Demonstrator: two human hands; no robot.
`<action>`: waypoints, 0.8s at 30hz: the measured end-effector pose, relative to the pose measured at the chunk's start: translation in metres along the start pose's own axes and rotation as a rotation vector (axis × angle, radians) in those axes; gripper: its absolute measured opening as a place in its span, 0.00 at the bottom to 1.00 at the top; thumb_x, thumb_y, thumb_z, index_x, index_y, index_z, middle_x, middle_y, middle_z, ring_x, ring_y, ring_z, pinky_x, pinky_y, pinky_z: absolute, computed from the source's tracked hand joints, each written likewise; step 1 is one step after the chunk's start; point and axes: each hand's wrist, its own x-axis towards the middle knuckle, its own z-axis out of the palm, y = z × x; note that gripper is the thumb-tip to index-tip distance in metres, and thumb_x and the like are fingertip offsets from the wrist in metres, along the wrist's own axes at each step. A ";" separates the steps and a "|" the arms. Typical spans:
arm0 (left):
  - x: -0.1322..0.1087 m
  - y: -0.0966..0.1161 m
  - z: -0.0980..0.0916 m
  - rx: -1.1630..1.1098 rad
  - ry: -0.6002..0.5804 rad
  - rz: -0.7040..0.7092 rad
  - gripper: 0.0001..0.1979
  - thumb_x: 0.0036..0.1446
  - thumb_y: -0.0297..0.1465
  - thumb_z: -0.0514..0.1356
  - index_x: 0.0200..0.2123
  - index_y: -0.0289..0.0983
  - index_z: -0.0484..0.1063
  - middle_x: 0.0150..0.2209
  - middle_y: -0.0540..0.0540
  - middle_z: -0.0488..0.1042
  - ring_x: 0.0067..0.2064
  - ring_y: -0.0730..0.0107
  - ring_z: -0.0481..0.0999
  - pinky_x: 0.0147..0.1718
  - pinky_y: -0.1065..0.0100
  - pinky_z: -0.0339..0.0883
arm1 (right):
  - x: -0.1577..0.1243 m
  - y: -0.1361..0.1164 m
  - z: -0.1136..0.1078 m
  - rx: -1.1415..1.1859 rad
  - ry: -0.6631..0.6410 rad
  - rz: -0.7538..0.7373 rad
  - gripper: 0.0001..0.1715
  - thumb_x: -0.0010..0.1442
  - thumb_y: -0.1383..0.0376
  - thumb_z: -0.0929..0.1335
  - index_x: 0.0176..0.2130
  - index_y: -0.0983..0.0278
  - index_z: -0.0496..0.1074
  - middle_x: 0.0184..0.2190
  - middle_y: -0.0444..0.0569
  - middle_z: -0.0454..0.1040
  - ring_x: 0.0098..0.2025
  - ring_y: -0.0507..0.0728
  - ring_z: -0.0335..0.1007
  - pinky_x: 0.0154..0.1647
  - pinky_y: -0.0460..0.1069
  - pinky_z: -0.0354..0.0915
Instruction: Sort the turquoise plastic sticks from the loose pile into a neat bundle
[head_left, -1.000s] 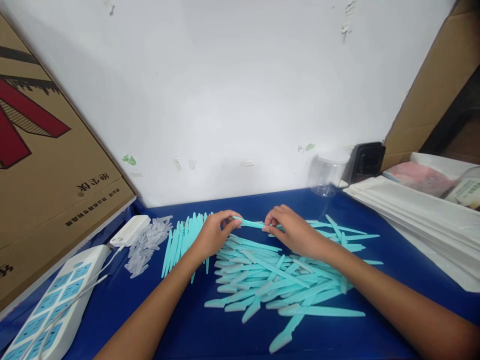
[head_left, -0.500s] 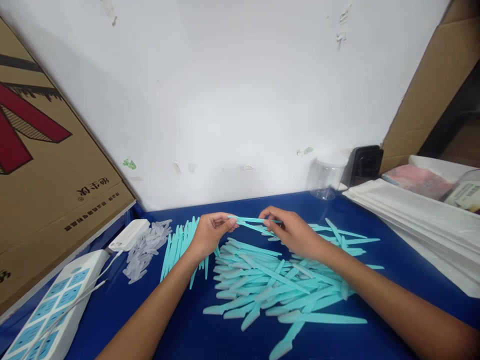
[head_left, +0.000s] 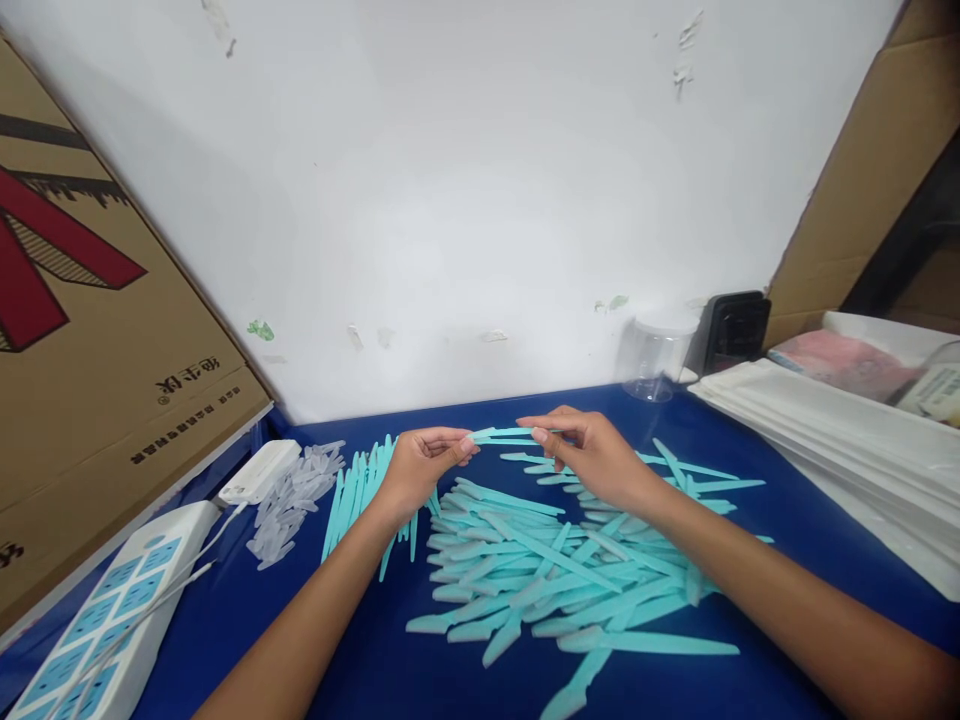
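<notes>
Blue table [head_left: 367, 660] met white wall [head_left: 465, 200] at its far edge; left hand [head_left: 416, 470] and right hand [head_left: 600, 458] pinched turquoise sticks [head_left: 508, 432].

free — blue table strip [head_left: 611, 401] past hands [head_left: 596, 457] | blocking — wall [head_left: 472, 200] beyond, turquoise pile [head_left: 525, 590] nearer

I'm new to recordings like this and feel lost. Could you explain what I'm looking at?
There is no machine: a person works with bare hands, and every picture comes from a camera worn on their head, looking forward and down. The left hand and right hand hold what look like two turquoise sticks between them, above a blue table. On it lie a loose pile of similar sticks, a more orderly group to its left, and small pale pieces farther left.
</notes>
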 end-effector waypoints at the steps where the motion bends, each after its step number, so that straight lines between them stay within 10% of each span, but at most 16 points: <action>1: 0.000 0.000 0.000 0.000 0.002 0.005 0.20 0.49 0.42 0.73 0.41 0.34 0.82 0.37 0.39 0.84 0.35 0.62 0.81 0.41 0.62 0.76 | 0.000 0.000 0.000 0.005 -0.002 0.004 0.22 0.65 0.51 0.68 0.51 0.59 0.81 0.39 0.52 0.72 0.28 0.53 0.68 0.31 0.52 0.73; 24: -0.010 0.008 0.008 0.398 -0.120 0.292 0.15 0.63 0.40 0.64 0.48 0.40 0.82 0.37 0.44 0.82 0.39 0.63 0.78 0.38 0.65 0.68 | -0.010 -0.006 0.008 -0.183 -0.179 -0.106 0.17 0.70 0.55 0.65 0.43 0.59 0.81 0.36 0.48 0.80 0.34 0.56 0.74 0.33 0.48 0.65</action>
